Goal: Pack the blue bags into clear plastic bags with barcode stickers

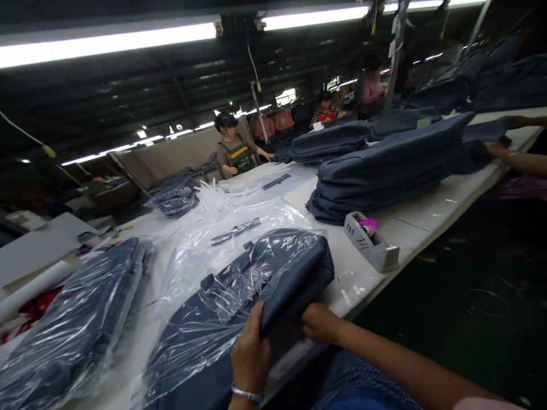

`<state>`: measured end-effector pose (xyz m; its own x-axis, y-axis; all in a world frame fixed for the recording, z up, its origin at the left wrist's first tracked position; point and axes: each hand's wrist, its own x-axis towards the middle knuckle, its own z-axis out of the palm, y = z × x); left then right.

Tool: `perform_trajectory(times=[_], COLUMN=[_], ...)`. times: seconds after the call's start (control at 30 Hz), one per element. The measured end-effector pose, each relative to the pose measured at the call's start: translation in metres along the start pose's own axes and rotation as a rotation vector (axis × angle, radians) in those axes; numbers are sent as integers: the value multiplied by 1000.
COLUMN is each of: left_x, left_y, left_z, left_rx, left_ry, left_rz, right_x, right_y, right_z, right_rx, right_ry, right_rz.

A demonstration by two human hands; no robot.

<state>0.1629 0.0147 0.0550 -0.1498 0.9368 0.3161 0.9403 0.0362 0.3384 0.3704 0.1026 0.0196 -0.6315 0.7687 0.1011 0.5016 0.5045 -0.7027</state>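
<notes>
A navy fabric bag (294, 279) lies on the table, partly inside a clear plastic bag (192, 336), with its near right end uncovered. My left hand (251, 354) is closed on the plastic's edge against the side of the navy bag, and a silver bracelet circles that wrist. Under the uncovered end, my right hand (320, 323) is closed at the bag's lower edge, its fingertips partly hidden. Flat clear plastic bags (188, 262) with a dark printed strip lie just beyond.
Wrapped navy bags (85, 307) lie at left. A grey tape dispenser (371, 245) stands near the table's edge, before a tall stack of navy bags (384, 171). White strips (213, 196) are heaped farther back. A co-worker in a green apron (241, 156) stands across; another person's arms (521, 156) reach in at right.
</notes>
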Motion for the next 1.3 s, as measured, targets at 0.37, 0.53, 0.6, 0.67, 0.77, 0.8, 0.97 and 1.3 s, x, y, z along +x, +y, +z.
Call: perform_trajectory(times=[0.37, 0.53, 0.6, 0.67, 0.77, 0.8, 0.97, 1.3], left_x=[-3, -3, -3, -2, 1, 3, 22, 34], left_y=[-2, 3, 3, 2, -3, -4, 0, 23], left_z=[8, 15, 18, 21, 25, 26, 30, 45], left_rx=[-43, -101, -150, -208, -291, -316, -394, -285], left_ry=[2, 67, 74, 96, 149, 166, 277, 89], left_rz=[-33, -117, -149, -175, -174, -162, -126, 6], right_x=[53, 46, 23, -7, -54, -69, -118, -89], right_y=[97, 104, 97, 88, 76, 73, 44, -1], right_z=[-127, -127, -118, -102, -69, -59, -30, 7], right_rx=[102, 140, 119, 105, 157, 196, 493, 1096], right_ry=[803, 774, 760, 709, 631, 639, 729, -16], right_rz=[76, 53, 15, -23, 29, 84, 427, 828])
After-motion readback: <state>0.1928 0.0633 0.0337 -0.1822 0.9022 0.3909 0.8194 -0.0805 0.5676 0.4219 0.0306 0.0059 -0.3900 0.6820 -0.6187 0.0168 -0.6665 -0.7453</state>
